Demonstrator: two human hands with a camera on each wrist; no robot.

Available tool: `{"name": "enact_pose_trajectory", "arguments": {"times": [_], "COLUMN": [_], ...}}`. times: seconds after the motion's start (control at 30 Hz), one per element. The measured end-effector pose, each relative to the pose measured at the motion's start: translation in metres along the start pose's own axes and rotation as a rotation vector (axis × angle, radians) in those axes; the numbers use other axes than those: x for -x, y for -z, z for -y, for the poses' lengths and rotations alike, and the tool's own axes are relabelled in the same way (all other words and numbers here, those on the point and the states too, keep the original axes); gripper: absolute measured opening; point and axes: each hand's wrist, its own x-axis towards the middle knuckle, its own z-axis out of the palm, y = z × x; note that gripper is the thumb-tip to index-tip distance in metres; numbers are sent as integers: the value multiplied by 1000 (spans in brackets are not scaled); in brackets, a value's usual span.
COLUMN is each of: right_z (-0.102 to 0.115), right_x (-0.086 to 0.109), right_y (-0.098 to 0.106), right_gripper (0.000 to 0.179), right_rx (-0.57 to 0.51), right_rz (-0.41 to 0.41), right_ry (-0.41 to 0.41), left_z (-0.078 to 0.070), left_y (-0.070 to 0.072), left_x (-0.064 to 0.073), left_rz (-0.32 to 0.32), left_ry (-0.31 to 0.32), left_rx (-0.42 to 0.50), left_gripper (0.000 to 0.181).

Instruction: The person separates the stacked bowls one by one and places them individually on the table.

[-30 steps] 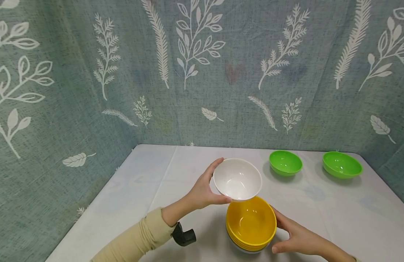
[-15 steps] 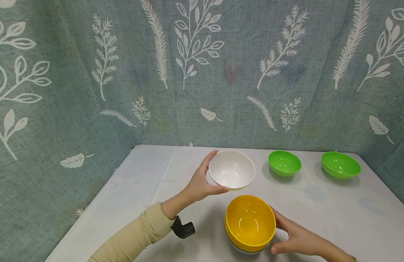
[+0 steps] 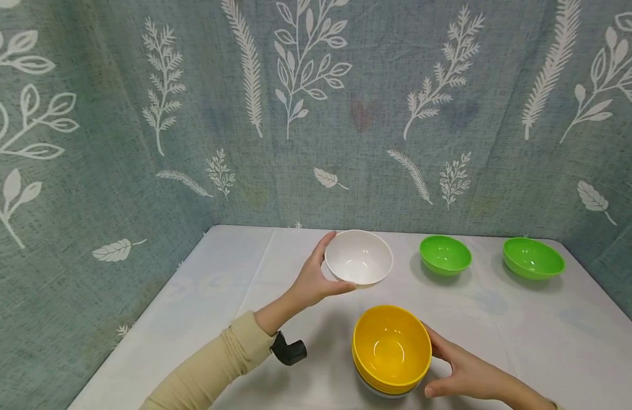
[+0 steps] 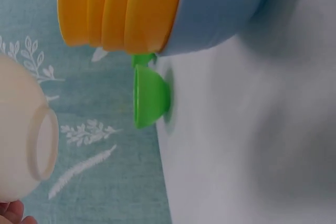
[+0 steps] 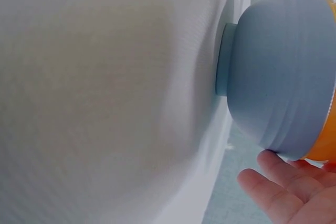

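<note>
My left hand holds a white bowl in the air by its left side, thumb near the front rim and fingers toward the back. Fingertips show under the pale bowl in the left wrist view. Nearer to me stands a stack of several yellow bowls, nested in a blue-grey bowl at the bottom, whose foot is on the cloth. At the stack's right side is my right hand, its fingers touching the wall and the thumb held apart.
Two green bowls stand at the back right: one green bowl nearer the middle, another green bowl by the right corner. White cloth covers the table. Leaf-patterned curtains close off the back and sides.
My left hand has carried the white bowl from just above the stack's far rim back and to the left. My right hand and the stack have stayed almost in place.
</note>
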Motion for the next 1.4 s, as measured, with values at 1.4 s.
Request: {"name": "enact_pose_trajectory", "arguments": {"times": [1.4], "right_z": [2], "right_x": [0], "right_y": [0], "right_gripper": [90], "right_rx": [-27], "right_rz": [7], "right_ry": [-14], "left_z": [78], "left_y": [-4], "left_x": [-20], "left_rz": [-128], "left_ry": [236], "left_rx": [-101], "left_gripper": [104]}}
